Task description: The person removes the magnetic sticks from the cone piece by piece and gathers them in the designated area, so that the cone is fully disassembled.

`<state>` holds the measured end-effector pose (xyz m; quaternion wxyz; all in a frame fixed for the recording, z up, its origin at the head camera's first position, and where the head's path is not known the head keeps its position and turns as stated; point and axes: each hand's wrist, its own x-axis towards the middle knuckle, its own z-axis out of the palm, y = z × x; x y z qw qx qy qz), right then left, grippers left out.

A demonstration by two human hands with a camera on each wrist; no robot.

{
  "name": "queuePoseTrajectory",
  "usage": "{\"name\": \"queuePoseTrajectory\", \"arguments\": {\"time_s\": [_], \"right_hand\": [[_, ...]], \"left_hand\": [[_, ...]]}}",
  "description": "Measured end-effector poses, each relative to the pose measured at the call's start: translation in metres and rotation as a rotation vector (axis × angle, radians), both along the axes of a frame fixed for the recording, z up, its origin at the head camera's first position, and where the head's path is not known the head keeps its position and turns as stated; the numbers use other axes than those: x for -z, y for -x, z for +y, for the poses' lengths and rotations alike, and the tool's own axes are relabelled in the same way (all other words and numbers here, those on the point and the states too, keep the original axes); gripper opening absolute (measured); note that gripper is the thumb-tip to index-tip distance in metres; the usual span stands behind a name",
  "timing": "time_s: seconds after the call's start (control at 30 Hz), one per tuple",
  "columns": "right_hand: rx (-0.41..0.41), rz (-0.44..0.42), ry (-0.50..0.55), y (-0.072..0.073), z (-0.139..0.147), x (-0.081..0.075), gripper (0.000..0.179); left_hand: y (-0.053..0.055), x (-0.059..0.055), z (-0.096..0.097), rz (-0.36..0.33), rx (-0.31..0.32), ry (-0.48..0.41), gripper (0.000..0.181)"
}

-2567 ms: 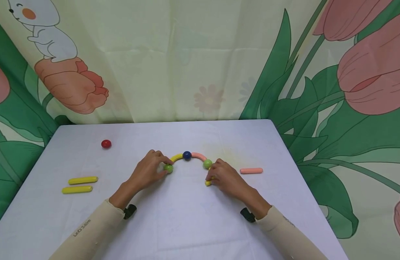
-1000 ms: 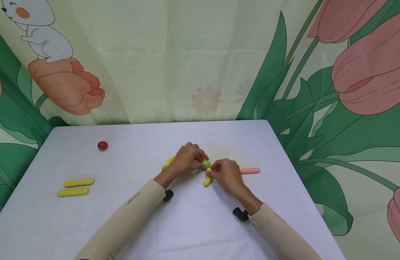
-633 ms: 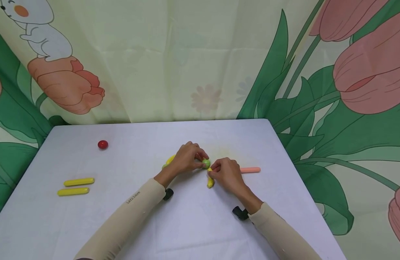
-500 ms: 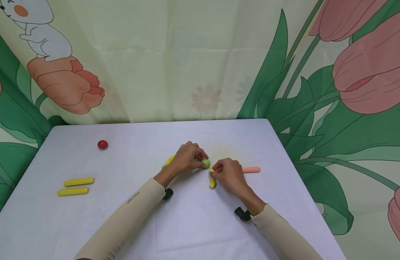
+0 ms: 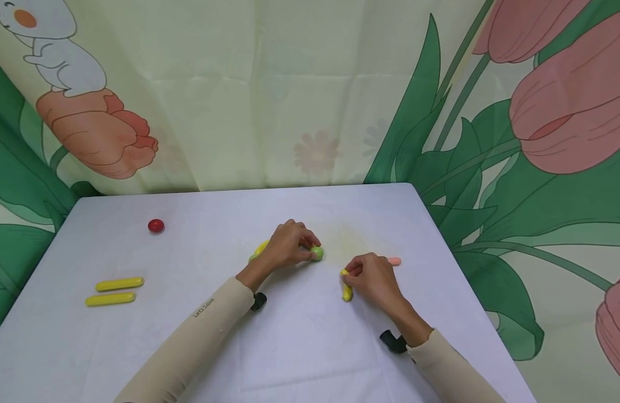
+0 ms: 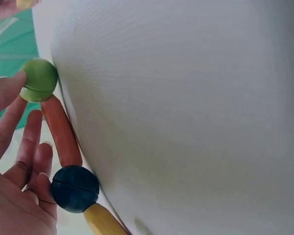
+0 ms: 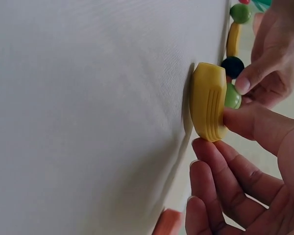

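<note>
My left hand (image 5: 288,246) pinches a light green ball (image 5: 317,253) at the right end of a curved chain lying on the table. In the left wrist view that ball joins a salmon curved stick (image 6: 61,129), a dark blue ball (image 6: 75,189) and a yellow curved stick (image 6: 104,220). From the head, my left hand covers most of this chain. My right hand (image 5: 374,280) pinches the upper end of a separate short yellow curved stick (image 5: 347,293) between thumb and fingers. Its grooved side shows in the right wrist view, apart from the green ball.
A red ball (image 5: 155,225) lies at the back left of the white table (image 5: 214,358). Two straight yellow sticks (image 5: 120,284) lie side by side at the left. Behind my right hand, a straight salmon stick (image 5: 395,261) is partly hidden.
My left hand has moved from the chain's left end to the right-end green ball. The yellow curved stick has come off that ball, and my right hand has carried it right and nearer.
</note>
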<state>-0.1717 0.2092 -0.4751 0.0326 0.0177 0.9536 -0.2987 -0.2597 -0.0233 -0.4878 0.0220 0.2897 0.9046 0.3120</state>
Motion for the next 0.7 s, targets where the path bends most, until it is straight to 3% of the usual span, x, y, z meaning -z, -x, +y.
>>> {"name": "queuePoseTrajectory", "arguments": {"time_s": [0.7], "right_hand": [[0.000,-0.034,-0.002,-0.004,0.013,0.006,0.012]], "left_hand": [[-0.001,0.006,0.000,0.019,-0.013,-0.028,0.021]]}}
